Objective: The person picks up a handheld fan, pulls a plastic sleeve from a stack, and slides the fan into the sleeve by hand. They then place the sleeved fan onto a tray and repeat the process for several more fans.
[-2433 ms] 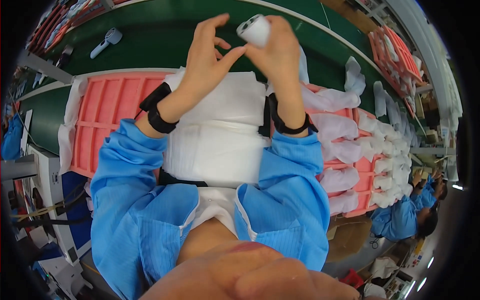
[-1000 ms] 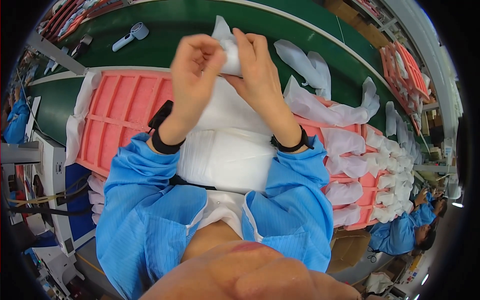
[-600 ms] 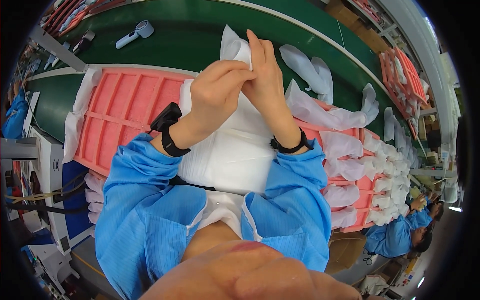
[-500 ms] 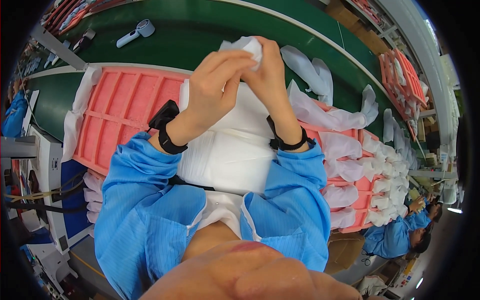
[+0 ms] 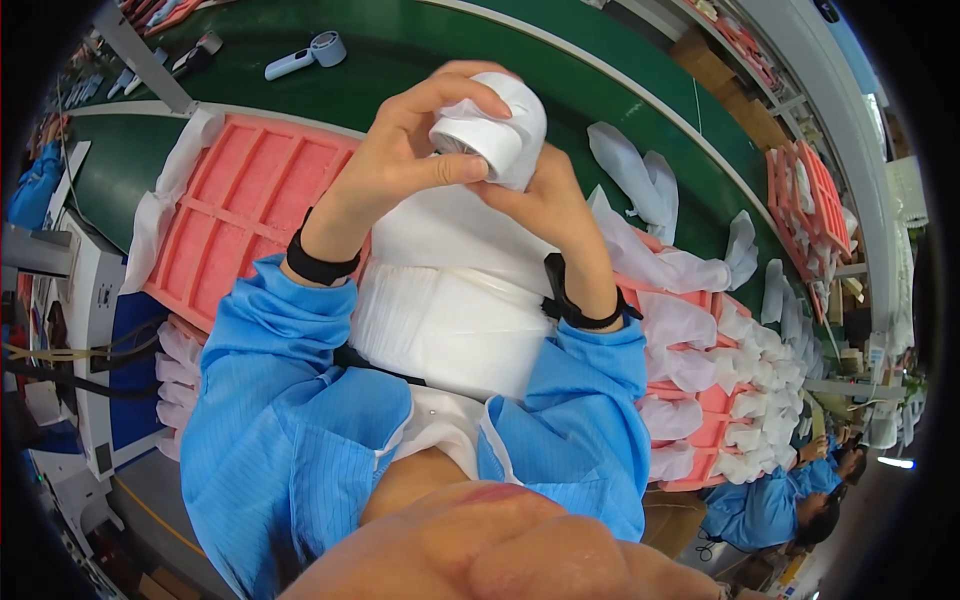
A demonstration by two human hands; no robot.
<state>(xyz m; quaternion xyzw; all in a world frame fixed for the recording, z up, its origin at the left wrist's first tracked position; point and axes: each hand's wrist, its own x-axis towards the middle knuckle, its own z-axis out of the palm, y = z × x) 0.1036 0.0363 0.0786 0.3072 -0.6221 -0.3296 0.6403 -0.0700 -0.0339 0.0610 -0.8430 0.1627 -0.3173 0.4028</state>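
Note:
Both hands are raised in front of me, over the near edge of the green belt. They hold a handheld fan (image 5: pixel 518 118) wrapped in thin white sheet, its round end turned toward me and the left. My left hand (image 5: pixel 408 140) is closed round its left side, thumb below and fingers over the top. From below and the right, my right hand (image 5: pixel 548 195) grips it; most of those fingers are hidden behind it. Under my wrists lies a thick stack of white wrapping sheets (image 5: pixel 450 325).
An empty-looking pink compartment tray (image 5: pixel 245 195) lies to the left. Pink trays (image 5: pixel 712 425) with wrapped pieces stand at the right. On the green belt (image 5: pixel 420 40) are a light blue handheld fan (image 5: pixel 308 56) and a white-wrapped piece (image 5: pixel 637 180). Co-workers in blue (image 5: pixel 765 510) sit far right.
The white bundle has turned, so its round end now shows. My left hand has shifted from pinching the sheet to wrapping round the left side; my right hand has moved lower.

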